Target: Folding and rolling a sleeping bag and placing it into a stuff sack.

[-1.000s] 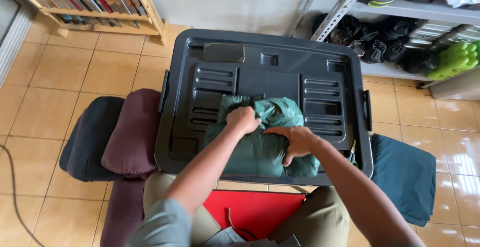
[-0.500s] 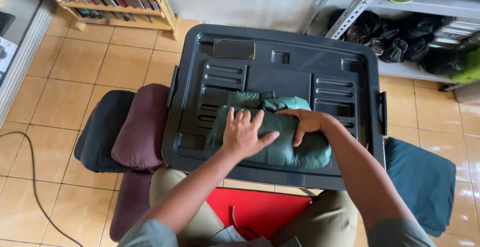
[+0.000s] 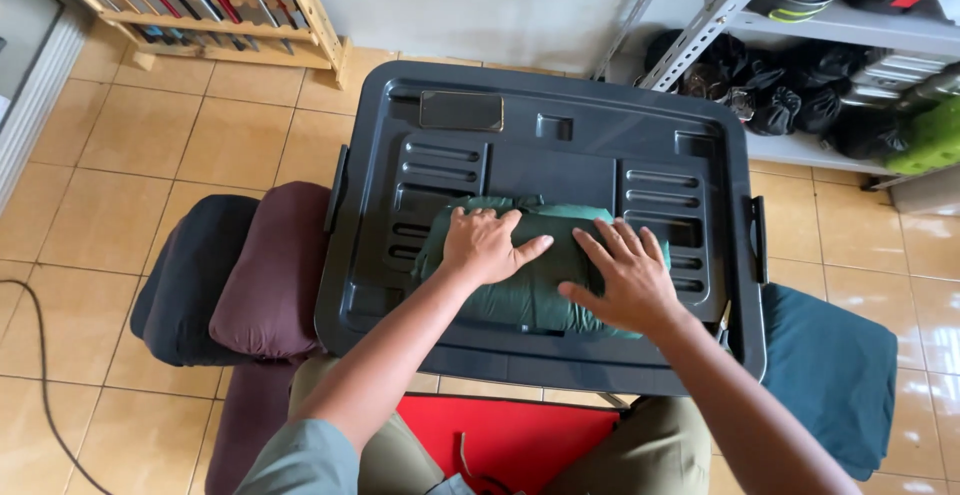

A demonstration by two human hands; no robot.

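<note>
A dark green padded garment, folded into a compact bundle, lies on the dark grey plastic bin lid in front of me. My left hand presses flat on the bundle's left half, fingers spread. My right hand lies flat on its right half, fingers also spread. Neither hand grips anything; both palms rest on the fabric.
A maroon bundle and a black bundle lie on the tiled floor to the left. A dark teal folded cloth lies at right, a red item by my knees. Metal shelving stands behind, a wooden rack at back left.
Both hands have gone from bunching and tucking the green garment to lying flat on it with fingers spread. The bundle looks flatter and tidier.
</note>
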